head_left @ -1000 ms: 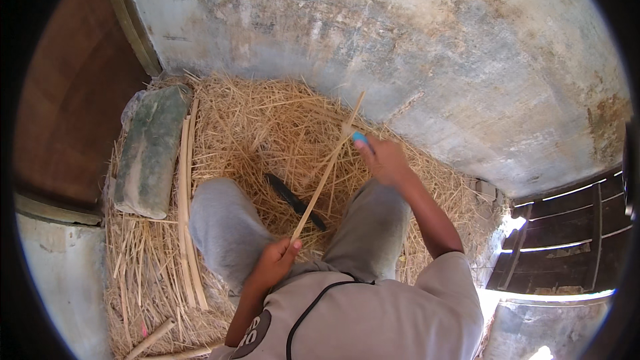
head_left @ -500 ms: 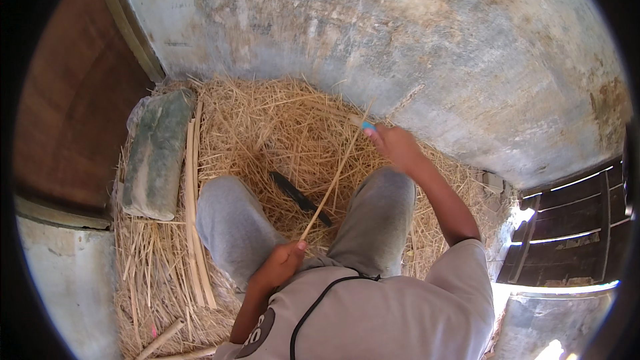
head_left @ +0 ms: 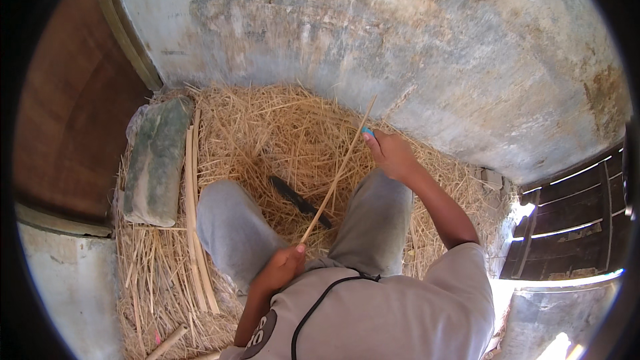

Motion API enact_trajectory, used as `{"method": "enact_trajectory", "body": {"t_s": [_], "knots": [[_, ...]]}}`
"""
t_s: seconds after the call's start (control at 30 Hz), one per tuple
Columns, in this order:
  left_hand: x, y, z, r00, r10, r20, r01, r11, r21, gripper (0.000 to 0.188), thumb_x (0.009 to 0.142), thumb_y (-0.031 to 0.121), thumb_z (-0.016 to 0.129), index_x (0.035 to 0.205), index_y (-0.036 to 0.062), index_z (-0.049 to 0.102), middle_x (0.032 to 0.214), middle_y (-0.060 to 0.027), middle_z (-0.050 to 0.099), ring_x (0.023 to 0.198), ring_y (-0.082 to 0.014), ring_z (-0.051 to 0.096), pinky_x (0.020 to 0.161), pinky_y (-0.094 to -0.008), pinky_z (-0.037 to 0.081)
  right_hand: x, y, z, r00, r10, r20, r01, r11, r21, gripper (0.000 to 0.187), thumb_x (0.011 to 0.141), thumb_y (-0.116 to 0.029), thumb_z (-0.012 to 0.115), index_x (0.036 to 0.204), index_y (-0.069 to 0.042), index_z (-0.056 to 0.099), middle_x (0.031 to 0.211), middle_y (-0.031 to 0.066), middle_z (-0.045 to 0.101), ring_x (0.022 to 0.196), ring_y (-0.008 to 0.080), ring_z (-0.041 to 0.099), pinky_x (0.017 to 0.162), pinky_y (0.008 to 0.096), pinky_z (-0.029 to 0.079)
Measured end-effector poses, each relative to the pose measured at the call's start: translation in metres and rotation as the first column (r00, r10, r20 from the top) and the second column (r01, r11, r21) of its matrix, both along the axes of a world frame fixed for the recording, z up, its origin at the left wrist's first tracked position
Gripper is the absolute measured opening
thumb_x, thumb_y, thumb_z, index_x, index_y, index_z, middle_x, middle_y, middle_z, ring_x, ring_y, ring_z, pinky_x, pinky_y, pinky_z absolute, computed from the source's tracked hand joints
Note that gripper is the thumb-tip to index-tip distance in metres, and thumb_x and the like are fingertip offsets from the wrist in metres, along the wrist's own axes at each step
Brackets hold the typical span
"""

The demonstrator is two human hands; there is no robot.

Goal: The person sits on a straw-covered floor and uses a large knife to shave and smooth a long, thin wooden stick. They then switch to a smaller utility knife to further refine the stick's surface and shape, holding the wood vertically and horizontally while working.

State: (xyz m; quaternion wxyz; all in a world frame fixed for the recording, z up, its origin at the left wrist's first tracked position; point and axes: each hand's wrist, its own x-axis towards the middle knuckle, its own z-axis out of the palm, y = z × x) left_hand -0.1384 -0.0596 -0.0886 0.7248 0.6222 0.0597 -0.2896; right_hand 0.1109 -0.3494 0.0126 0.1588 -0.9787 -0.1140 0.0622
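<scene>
straw (head_left: 267, 117) spreads beyond the left hand (head_left: 284, 268), its fingers gripping an already slim strip (head_left: 341, 165); right hand (head_left: 395, 155) clutches a blue tool (head_left: 368, 131); work seems unfinished.

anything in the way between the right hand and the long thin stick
Nothing visible: the right hand, holding a blue object, is right by the stick. The dark object on the straw lies between the knees, not between them.

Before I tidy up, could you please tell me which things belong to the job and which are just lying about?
In use:
thin pale strip, held by the left hand
blue item, in the right hand

Apparently lying about, untouched by hand:
dark flat object
green-grey block
long pale strips
</scene>
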Motion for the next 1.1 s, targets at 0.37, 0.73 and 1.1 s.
{"method": "enact_trajectory", "body": {"t_s": [0.37,0.73,1.1], "knots": [[0.011,-0.008,-0.003,0.987,0.134,0.089,-0.137,0.99,0.025,0.042,0.109,0.036,0.049,0.078,0.008,0.05,0.066,0.006,0.045,0.06,-0.0054,0.04,0.053,-0.0251,0.035,-0.105,0.072,-0.028,0.974,0.202,-0.106,-0.191,0.976,0.101,0.055,0.106,-0.052,0.038,0.098,-0.002,0.059,0.069,0.0219,0.065,0.069,0.0439,0.067,0.062,0.0546,0.052],[0.0,-0.011,-0.006,0.986,0.101,0.134,-0.108,0.993,0.046,0.035,0.108,0.031,0.052,0.083,0.0074,0.054,0.066,0.0071,0.044,0.06,-0.0046,0.04,0.054,-0.0246,0.035,-0.096,0.063,0.004,1.0,-0.008,0.002,0.008,0.998,0.063,0.051,0.106,-0.049,0.043,0.095,-0.003,0.059,0.068,0.0192,0.067,0.065,0.0412,0.069,0.06,0.0549,0.053],[0.002,-0.007,-0.011,0.975,0.107,0.195,-0.116,0.993,0.032,0.038,0.109,0.036,0.048,0.083,0.0095,0.051,0.062,0.0063,0.043,0.052,-0.0048,0.038,0.047,-0.0248,0.031,-0.144,0.082,-0.018,0.98,0.153,-0.127,-0.157,0.987,-0.021,0.047,0.105,-0.048,0.045,0.101,-0.004,0.06,0.071,0.0197,0.067,0.067,0.044,0.066,0.058,0.0534,0.05]]}}
